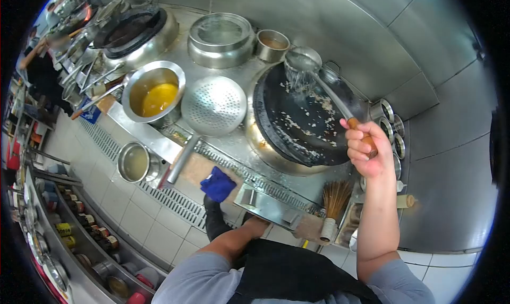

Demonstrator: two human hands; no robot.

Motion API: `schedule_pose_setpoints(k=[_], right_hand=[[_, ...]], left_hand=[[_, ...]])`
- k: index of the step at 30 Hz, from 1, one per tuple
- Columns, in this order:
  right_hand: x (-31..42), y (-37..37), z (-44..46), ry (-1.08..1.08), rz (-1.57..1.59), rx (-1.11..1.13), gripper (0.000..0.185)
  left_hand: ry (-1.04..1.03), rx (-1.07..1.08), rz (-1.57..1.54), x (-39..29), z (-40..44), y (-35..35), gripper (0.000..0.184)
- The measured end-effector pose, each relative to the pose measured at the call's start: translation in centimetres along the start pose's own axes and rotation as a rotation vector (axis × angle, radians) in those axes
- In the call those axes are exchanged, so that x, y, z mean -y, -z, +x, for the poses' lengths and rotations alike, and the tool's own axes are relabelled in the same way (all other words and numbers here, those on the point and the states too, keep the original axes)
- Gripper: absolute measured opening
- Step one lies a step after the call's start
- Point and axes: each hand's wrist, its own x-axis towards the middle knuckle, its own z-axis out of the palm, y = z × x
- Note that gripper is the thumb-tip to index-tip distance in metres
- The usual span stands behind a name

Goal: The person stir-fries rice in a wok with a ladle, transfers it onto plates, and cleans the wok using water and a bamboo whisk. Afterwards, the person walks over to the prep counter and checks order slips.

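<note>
My right hand (366,147) is wrapped round the wooden handle of a long metal ladle (336,101). The ladle's bowl is over the far side of a dark wok (297,121), and clear liquid (300,81) spills from it. Pale scraps of food cling to the wok's surface. My left hand (258,225) hangs low by the counter's front edge, near a folded blue cloth (218,184); its fingers are hidden. Left of the wok rests a round perforated strainer (214,105) with a thick metal handle.
A steel pot (127,94) with yellow liquid stands beside the strainer. Behind are a lidded round vessel (220,52) and a small pan (272,52). A bamboo brush (333,206) lies by the front right edge. Another person (45,73) stands far left, near a second wok (130,33).
</note>
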Motion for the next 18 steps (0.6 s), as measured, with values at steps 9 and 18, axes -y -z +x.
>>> schedule_pose_setpoints(k=[9,18], right_hand=[[-0.3,5.5,-3.9,0.157,-1.015,-0.487,0.027],[-2.2,-0.5,5.8,0.486,-0.909,-0.295,0.031]], left_hand=[[0.171,-0.081,0.096,1.1,3.3,-3.3,0.049],[0.795,-0.468,-0.400,8.8,-15.3,-4.2,0.031]])
